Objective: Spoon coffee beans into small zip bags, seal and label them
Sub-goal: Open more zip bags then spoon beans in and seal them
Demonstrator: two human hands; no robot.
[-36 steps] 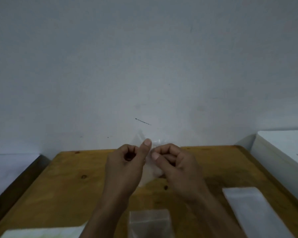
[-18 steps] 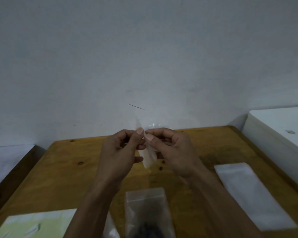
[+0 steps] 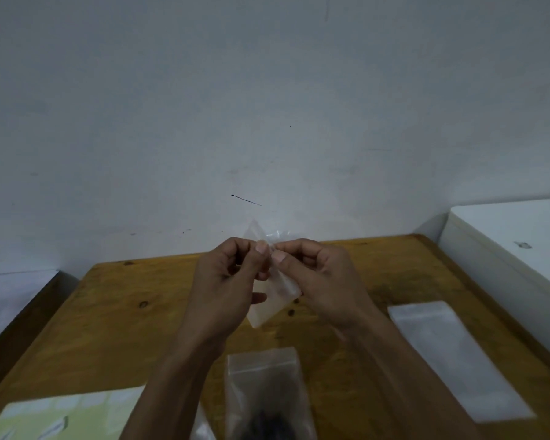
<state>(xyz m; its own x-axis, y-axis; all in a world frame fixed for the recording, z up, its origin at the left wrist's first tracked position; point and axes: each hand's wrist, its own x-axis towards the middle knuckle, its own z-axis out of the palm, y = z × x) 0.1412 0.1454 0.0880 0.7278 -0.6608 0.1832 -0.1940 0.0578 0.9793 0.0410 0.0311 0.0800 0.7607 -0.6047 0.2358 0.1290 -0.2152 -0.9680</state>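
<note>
No legible text (perhaps too dim)

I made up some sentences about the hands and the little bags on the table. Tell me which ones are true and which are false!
1. Both hands pinch one small clear bag. True: the left hand and right hand hold the small empty bag at its top.
2. The bag being held is full of coffee beans. False: it looks empty.
3. A bag with dark beans lies on the wooden table, nearer the person than the hands. True.
4. The flat stack of clear bags lies to the left of the hands. False: it lies to their right.
5. The yellow-green sheet is at the table's near left. True.
</note>
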